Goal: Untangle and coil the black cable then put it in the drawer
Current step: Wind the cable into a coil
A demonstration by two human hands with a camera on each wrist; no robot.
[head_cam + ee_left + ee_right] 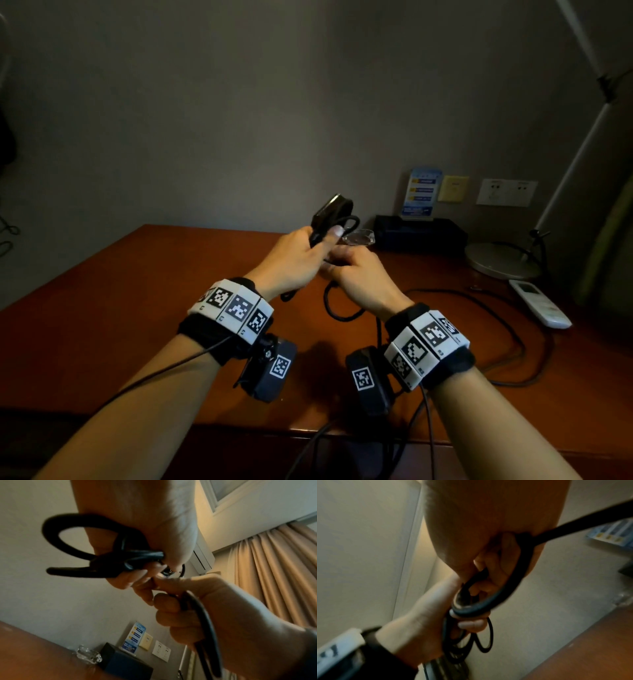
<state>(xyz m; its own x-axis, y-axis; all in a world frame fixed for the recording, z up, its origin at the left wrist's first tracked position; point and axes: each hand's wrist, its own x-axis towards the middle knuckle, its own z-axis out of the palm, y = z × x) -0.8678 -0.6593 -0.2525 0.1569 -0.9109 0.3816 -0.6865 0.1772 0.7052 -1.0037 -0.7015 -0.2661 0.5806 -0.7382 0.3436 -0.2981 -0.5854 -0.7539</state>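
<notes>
Both hands are raised above the brown desk point(137, 291). My left hand point(317, 243) grips a small bundle of black cable point(334, 214) whose loops stick up past the thumb; the left wrist view shows those loops point(120, 551) bunched in the curled fingers. Just right of it, my right hand point(344, 265) pinches another stretch of the same cable point(202, 615), and a loop point(339, 310) hangs below it. In the right wrist view the cable point(513, 586) curves through the right hand's fingers toward the left hand point(433, 615). More of it trails over the desk at the right point(507, 318). No drawer is in view.
A glass ashtray point(361, 236) and a black box point(419, 233) stand behind the hands by the wall. A lamp base point(500, 262) and a white remote point(539, 303) lie at the right. Wall sockets point(507, 192) and a blue card point(419, 193) are above.
</notes>
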